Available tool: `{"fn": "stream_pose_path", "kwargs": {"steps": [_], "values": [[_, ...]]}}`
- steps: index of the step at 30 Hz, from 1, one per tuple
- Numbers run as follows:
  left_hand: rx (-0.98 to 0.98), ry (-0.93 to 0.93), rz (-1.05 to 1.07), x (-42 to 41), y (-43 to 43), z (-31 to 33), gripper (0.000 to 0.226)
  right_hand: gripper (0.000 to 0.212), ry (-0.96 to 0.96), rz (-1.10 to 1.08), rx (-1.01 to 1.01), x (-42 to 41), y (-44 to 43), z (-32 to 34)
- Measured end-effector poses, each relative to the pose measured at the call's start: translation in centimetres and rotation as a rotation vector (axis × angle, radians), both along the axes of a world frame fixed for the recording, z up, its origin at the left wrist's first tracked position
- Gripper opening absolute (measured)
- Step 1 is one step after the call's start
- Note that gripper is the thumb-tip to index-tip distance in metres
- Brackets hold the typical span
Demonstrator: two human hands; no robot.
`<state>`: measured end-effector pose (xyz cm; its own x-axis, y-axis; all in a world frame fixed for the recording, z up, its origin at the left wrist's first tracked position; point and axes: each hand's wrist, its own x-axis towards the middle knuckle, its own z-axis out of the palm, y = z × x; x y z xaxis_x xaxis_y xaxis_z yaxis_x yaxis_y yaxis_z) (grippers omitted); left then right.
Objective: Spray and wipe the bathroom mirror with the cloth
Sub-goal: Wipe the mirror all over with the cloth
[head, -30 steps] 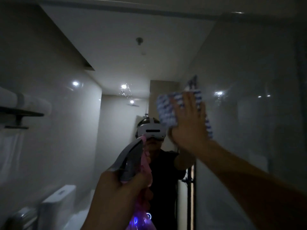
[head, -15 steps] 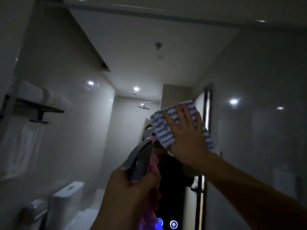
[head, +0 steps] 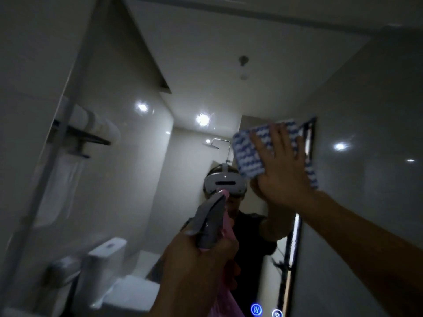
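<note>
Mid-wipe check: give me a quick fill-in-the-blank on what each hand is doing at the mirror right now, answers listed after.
1. The right hand presses a blue-and-white patterned ____ flat against the mirror.
2. The left hand holds a pink ____ with a grey trigger head.
3. The cloth sits ____ the reflected headset.
4. Low in the mirror's left part, a white ____ is reflected.

Missing words: cloth; spray bottle; above and to the right of; toilet
</note>
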<state>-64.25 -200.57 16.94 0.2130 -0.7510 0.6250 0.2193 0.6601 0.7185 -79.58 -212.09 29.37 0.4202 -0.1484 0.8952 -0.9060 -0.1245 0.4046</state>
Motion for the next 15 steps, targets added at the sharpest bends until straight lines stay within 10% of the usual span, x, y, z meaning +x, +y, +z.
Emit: {"fn": "stream_pose_path", "kwargs": {"steps": [4, 11, 15], "values": [[-0.059, 0.005, -0.06, -1.7, -0.3, -0.2, 0.046, 0.075, 0.235, -0.005, 0.062, -2.6, 0.7, -0.9], [-0.063, -0.038, -0.092, -4.0, 0.6, -0.8, 0.018, 0.082, -0.236, -0.071, 0.012, -5.8, 0.9, -7.0], [-0.009, -0.074, -0.194, -8.0, 1.0, -1.1, 0.027, 0.074, 0.188, -0.001, 0.067, -10.2, 2.2, -14.9]]}}
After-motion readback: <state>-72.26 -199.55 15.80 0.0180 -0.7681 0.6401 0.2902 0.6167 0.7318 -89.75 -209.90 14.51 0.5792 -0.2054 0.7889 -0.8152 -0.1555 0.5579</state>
